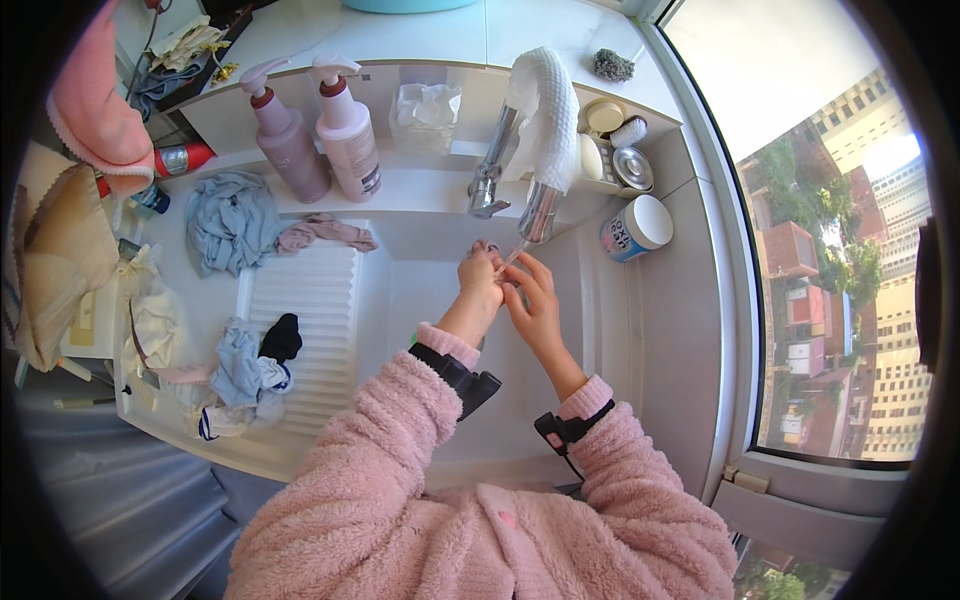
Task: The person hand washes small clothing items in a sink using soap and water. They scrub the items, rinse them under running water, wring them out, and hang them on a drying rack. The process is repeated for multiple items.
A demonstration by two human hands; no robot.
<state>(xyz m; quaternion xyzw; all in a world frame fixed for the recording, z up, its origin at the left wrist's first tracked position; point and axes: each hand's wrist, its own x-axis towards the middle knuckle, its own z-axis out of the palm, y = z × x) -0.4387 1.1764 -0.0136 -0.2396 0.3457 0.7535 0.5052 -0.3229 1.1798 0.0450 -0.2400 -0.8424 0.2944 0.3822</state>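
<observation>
My left hand (480, 279) is raised over the white washbasin (420, 300), its fingers curled under the chrome faucet (538, 214). A thin stream of water (512, 257) falls from the spout onto it. Something small and pinkish-grey shows at its fingertips, too unclear to name. Close on the right, my right hand (537, 304) reaches in with fingers apart and fingertips near the left palm; I see nothing held in it. White textured paper or cloth (551, 112) is draped over the faucet's neck.
On the left, a ribbed washboard (304, 300) bears a blue garment (232, 221), a pink cloth (326, 231) and a black sock (281, 337). Two pump bottles (349, 142) stand behind the basin. A white-lidded tub (641, 227) is at right, beside the window (825, 262).
</observation>
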